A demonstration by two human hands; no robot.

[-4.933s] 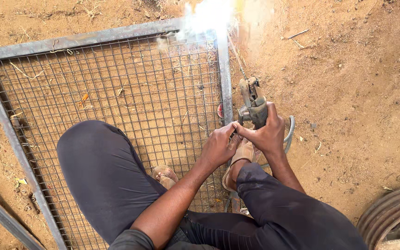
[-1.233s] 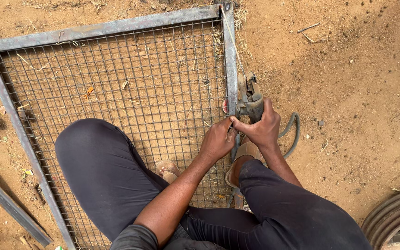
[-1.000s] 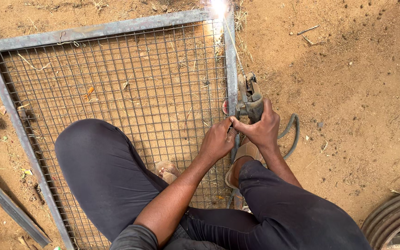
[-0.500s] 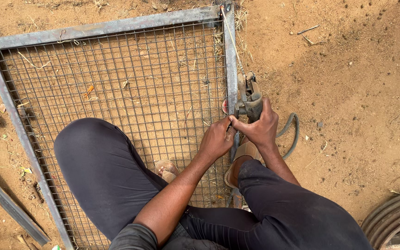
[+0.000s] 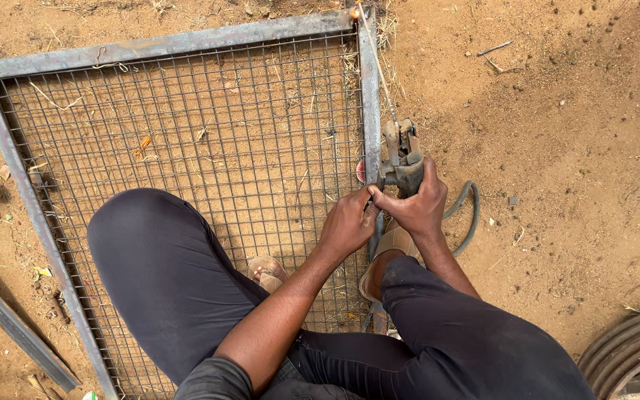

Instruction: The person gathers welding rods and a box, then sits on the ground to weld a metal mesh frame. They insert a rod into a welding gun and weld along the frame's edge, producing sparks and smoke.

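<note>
Bare orange dirt ground (image 5: pixel 557 148) carries a grey steel-framed wire mesh panel (image 5: pixel 187 133) — both hands' grips, right hand (image 5: pixel 412 207) and left hand (image 5: pixel 346 226), close tight around a rusty welding electrode holder (image 5: pixel 401 155) at the frame's right bar.

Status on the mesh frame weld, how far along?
Done: wire mesh sits inside the steel frame. In hand: right hand grips the electrode holder, left hand steadies it; the rod reaches the far right corner, which glows faintly. Left: can't judge the other joints from this view; weld quality is too small to tell.
</note>
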